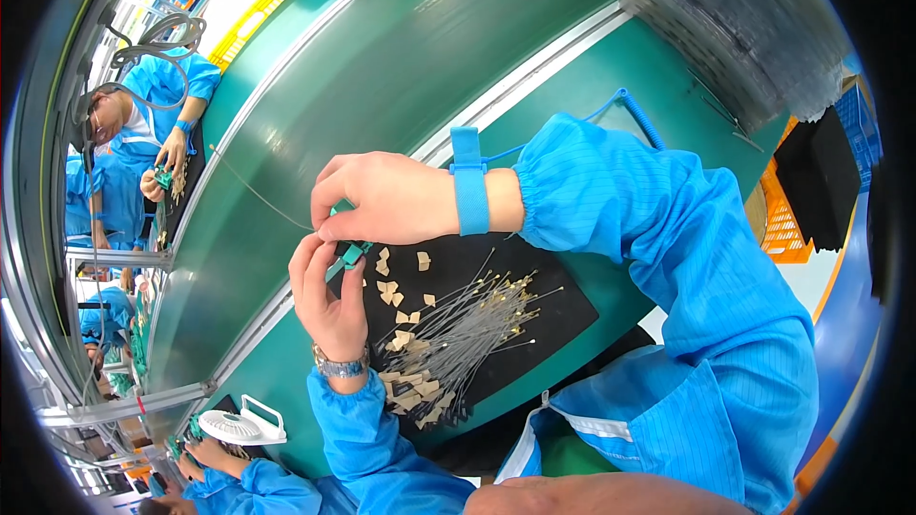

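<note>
My left hand [329, 300], with a metal watch on its wrist, pinches a small green circuit board [353, 254] between thumb and fingers. Directly above it, my right hand [386, 195] is closed with its fingertips meeting the left ones. A thin grey cable [262, 198] runs from the right fingertips out to the upper left, its far end free. The fingers hide where cable and board meet. Below the hands, a black mat [563, 300] carries a heap of similar grey cables [468, 324] with small end connectors, and several beige pieces [405, 391] lie scattered beside them.
A blue wrist strap [468, 181] with a coiled cord [641, 114] is on my right wrist. Stacked clear plastic trays [735, 24] stand at the upper right, and a white fan [243, 424] at the lower left. Across the green bench [382, 48], a co-worker [143, 133] handles green parts.
</note>
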`<state>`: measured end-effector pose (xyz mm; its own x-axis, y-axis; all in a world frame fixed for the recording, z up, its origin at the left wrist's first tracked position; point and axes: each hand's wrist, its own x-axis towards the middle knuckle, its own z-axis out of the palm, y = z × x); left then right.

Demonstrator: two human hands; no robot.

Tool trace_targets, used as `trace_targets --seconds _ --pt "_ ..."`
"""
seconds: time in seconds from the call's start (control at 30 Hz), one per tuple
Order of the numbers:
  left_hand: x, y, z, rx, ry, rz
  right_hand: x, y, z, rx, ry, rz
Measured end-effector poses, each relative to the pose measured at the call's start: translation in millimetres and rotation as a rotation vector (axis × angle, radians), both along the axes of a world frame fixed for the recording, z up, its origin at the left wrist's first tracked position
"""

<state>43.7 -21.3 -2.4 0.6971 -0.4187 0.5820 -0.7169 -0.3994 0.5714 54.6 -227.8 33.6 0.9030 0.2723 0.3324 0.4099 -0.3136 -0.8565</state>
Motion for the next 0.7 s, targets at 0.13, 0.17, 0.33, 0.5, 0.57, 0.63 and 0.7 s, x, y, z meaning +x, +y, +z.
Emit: trace_targets --seconds 0.13,0.17,0.33,0.5,0.57,0.63,0.7 --pt "-0.5 1.5 -0.5 0.022 0.026 -0.021 -0.5 -0.8 -0.2 0.000 -0.021 -0.012" --pt "-0.5 3.4 -0.9 0.028 0.052 -0.041 -0.3 -0.2 0.1 -0.002 -0.021 -0.004" --pt "-1.4 5.1 -0.5 0.027 0.056 -0.043 -2.4 1.0 3.4 -0.011 0.009 0.003" --pt "-0.5 5.5 -3.3 0.011 0.068 -0.061 -1.2 0.0 0.8 -0.020 0.016 0.007" --pt "-0.3 6.5 -3.7 0.015 0.084 -0.054 -0.8 -0.5 0.2 -0.018 -0.006 0.002" --pt "-0.2 3.2 -3.4 -0.010 0.076 -0.030 -0.2 -0.2 -0.4 -0.018 -0.005 0.001" --pt "-0.1 2.1 -2.7 -0.034 0.068 -0.005 0.1 0.5 -0.2 -0.018 -0.005 0.002"
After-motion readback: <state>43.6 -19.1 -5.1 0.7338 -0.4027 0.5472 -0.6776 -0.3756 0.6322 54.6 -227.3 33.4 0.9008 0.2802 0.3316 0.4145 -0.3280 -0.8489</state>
